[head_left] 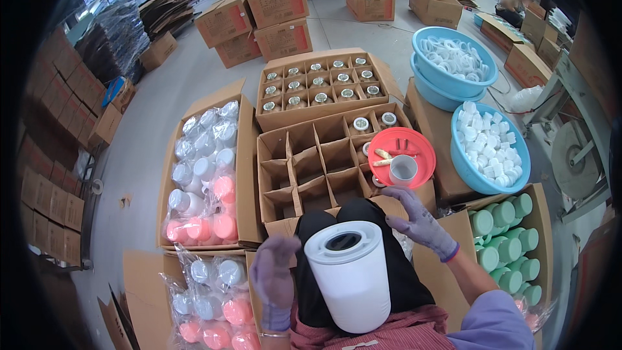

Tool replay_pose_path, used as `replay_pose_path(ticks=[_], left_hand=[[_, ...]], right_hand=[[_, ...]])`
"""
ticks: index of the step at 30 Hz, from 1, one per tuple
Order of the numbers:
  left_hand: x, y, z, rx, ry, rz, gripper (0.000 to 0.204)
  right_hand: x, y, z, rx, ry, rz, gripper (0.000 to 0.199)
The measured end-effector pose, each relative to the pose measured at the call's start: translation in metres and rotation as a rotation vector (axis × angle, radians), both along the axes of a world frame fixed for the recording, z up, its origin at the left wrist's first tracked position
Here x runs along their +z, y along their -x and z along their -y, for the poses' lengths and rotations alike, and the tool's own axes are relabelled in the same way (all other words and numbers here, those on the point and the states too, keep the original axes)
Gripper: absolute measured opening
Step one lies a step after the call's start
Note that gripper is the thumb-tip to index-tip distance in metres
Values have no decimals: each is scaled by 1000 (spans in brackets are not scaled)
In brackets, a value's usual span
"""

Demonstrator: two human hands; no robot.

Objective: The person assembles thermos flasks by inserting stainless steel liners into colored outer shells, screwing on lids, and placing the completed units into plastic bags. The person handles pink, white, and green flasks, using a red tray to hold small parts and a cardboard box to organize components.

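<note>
A white plastic cylinder (pixel 353 288), like a flask or jug shell with a dark round opening in its top ring, stands tilted on my lap between my knees. My left hand (pixel 275 275), in a purple-grey glove, is held beside it with its fingers apart and nothing in them. On the other side my right hand (pixel 418 223), gloved alike, spreads its thumb and fingers, empty, near a red round tray (pixel 421 172). That tray carries a grey-white cup (pixel 403 169), small dark pieces and pale stick-like pieces. Neither hand touches the cylinder.
A divided carton (pixel 317 162) ahead holds several silver-topped bottles; a fuller one (pixel 324 87) stands behind. Cartons of bagged grey and pink-lidded containers (pixel 204 168) flank my left. Blue basins of white rings (pixel 424 68) and white caps (pixel 489 178), plus green-lidded containers (pixel 508 240), are right.
</note>
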State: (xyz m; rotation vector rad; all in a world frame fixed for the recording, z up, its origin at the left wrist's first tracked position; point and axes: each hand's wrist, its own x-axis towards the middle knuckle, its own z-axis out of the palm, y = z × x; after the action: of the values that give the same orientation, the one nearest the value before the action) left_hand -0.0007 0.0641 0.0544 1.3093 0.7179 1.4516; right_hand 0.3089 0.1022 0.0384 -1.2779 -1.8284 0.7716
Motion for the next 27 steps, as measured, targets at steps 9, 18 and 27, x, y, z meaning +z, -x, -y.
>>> replay_pose_path(ticks=[9,18,27], left_hand=[[14,-41,-7,13,-118,-190,60],[-7,-38,-17,17,-33,-676,65],[9,-47,-10,-39,177,-367,52]], right_hand=[[70,60,24,355,-472,-137,33],[12,48,9,425,-282,-349,21],[43,54,11,359,-318,-181,53]])
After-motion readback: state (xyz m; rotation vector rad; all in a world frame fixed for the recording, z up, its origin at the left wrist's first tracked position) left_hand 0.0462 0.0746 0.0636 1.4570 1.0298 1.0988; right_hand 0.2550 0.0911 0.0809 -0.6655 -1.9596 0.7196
